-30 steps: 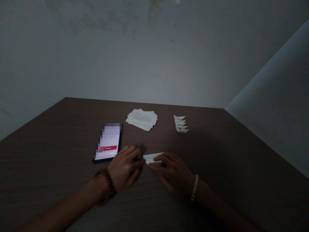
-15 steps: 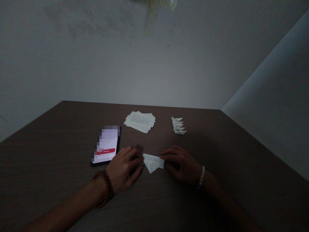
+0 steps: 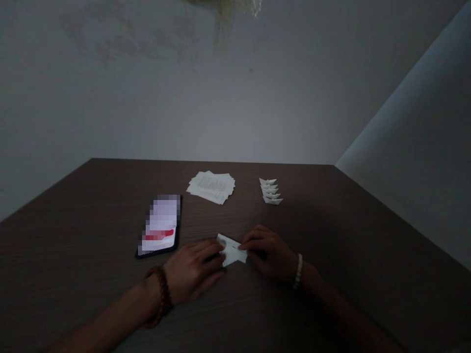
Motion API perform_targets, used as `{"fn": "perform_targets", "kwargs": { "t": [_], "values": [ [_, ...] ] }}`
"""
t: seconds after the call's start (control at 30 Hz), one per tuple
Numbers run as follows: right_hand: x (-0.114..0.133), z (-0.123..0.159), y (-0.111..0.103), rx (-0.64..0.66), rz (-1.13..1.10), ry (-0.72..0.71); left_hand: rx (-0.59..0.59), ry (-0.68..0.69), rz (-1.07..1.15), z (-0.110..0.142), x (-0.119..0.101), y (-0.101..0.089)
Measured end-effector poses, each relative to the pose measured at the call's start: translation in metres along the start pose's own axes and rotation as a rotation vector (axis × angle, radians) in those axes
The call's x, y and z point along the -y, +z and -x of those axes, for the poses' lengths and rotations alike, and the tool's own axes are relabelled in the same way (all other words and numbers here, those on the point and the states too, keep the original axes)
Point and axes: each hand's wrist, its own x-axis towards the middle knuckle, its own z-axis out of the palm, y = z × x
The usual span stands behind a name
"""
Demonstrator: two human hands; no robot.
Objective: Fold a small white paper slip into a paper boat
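Observation:
A small folded piece of white paper (image 3: 231,251) lies on the dark wood table (image 3: 91,235), held between my hands. My left hand (image 3: 193,270) comes in from the lower left, with its fingertips on the paper's left side. My right hand (image 3: 267,253) presses the paper's right side with its fingertips. A beaded bracelet (image 3: 161,296) circles my left wrist, and a pale beaded bracelet (image 3: 298,271) circles my right.
A phone (image 3: 160,225) with a pixelated screen lies left of my hands. Behind them are a stack of printed paper slips (image 3: 211,188) and a row of several small folded paper boats (image 3: 271,191). Walls rise beyond the table's far edge.
The paper has gone from a flat strip to a wider, pointed fold and now looks more compact. My hands have moved closer together around it.

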Motion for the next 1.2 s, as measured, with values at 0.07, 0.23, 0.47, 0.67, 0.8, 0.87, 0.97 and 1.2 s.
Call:
{"fn": "perform_targets", "kwargs": {
  "t": [0.07, 0.23, 0.47, 0.67, 0.8, 0.87, 0.97, 1.2],
  "values": [
    [0.0, 0.001, -0.001, 0.009, -0.01, -0.003, 0.01, -0.012, 0.022, 0.0, 0.001, 0.0],
    [0.001, 0.001, -0.002, 0.005, -0.032, -0.008, 0.007, -0.041, -0.003, 0.0, 0.002, 0.0],
    [-0.001, 0.0, 0.001, 0.0, -0.053, -0.017, -0.003, -0.035, -0.086, -0.003, 0.0, 0.0],
    [-0.004, 0.003, 0.002, -0.024, 0.008, -0.041, 0.038, -0.027, -0.04, -0.006, 0.0, -0.002],
    [-0.002, 0.003, 0.001, 0.003, 0.06, -0.033, 0.043, -0.017, -0.012, -0.005, -0.001, -0.001],
    [-0.001, 0.002, 0.0, 0.021, 0.092, -0.038, 0.049, -0.012, -0.004, -0.004, -0.001, 0.0],
    [0.001, 0.001, 0.0, 0.03, 0.116, -0.047, 0.05, -0.011, 0.003, -0.005, -0.001, -0.001],
    [0.001, -0.001, 0.005, 0.024, 0.132, -0.034, 0.073, -0.005, 0.071, -0.007, -0.008, -0.001]
  ]
}}
